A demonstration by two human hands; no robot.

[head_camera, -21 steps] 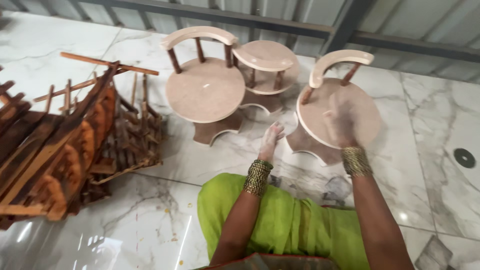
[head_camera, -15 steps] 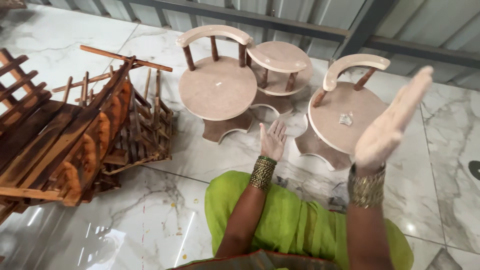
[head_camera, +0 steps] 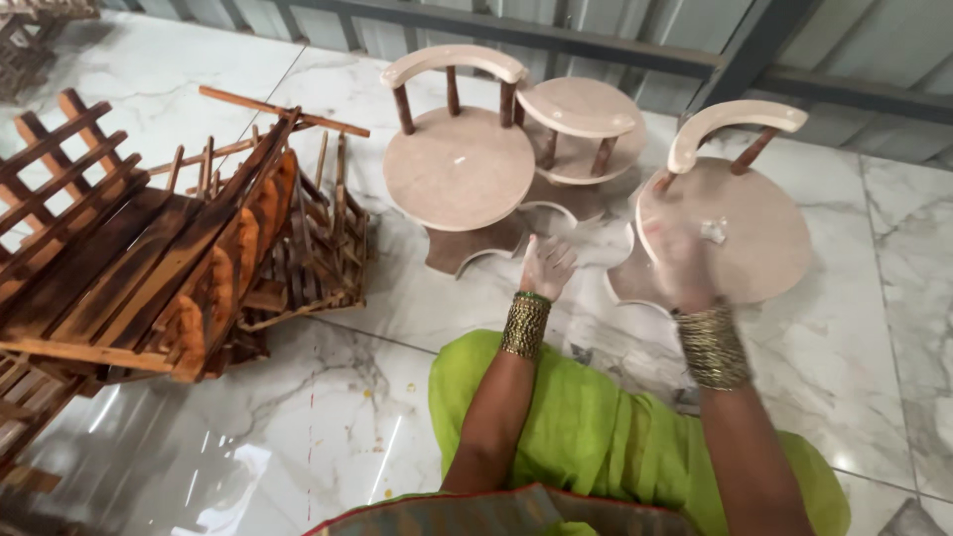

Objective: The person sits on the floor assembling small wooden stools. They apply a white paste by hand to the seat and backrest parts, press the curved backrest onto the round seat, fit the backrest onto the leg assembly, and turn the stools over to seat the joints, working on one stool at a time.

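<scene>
My right hand [head_camera: 680,260] has come down from the raised, open-palmed position of half a second ago and now lies flat on the round seat of the right chair [head_camera: 735,233], fingers spread wide, gripping nothing. The hand is blurred, so I cannot tell how firmly it presses. A small pale scrap [head_camera: 713,230] lies on the seat just beside my fingers. My left hand [head_camera: 546,266] has barely shifted: it hovers low over the marble floor [head_camera: 298,427] between the two chairs, fingers loosely curled, holding nothing that I can see.

The right chair stands upright on the floor in front of my knees, its curved backrest on the far side. The left chair [head_camera: 459,164] and the small round table [head_camera: 581,124] stand close together behind it, just as they did a moment ago. A stack of dark slatted wooden pieces [head_camera: 149,258] lies to my left, well apart from both hands.

My judgement: with the palm back on the seat, the work in hand is a wiping or patting pass over that seat, and it is in mid-stroke.
</scene>
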